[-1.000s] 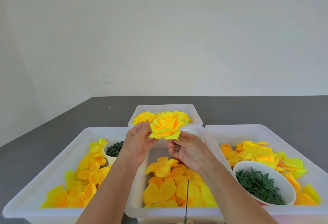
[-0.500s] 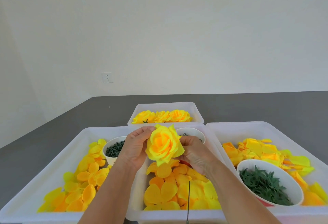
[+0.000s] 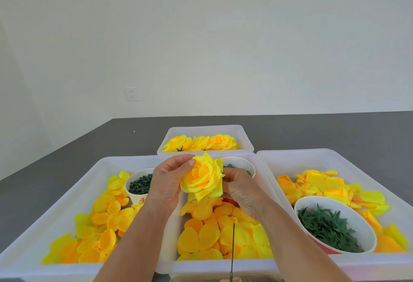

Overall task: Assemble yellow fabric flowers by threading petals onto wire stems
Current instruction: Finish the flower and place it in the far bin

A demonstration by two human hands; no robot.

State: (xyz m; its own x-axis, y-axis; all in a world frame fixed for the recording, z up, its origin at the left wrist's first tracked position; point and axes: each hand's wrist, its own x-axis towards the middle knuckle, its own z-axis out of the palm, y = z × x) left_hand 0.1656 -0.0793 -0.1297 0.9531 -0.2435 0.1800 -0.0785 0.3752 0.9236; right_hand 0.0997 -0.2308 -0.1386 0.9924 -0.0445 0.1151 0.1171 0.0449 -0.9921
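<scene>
Flower [image 3: 202, 181] stem hidden behind petals

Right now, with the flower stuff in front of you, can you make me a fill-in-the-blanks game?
1. Both hands, left hand and right hand, hold one yellow fabric ____ above the middle tray.
2. The small white plastic tray farthest back holds finished yellow ____.
3. The big white bowl in the right-side tray is full of dark ____ leaf pieces.
4. A thin dark wire stem stands ____ at the near edge.

Missing words: rose; roses; green; upright
</scene>
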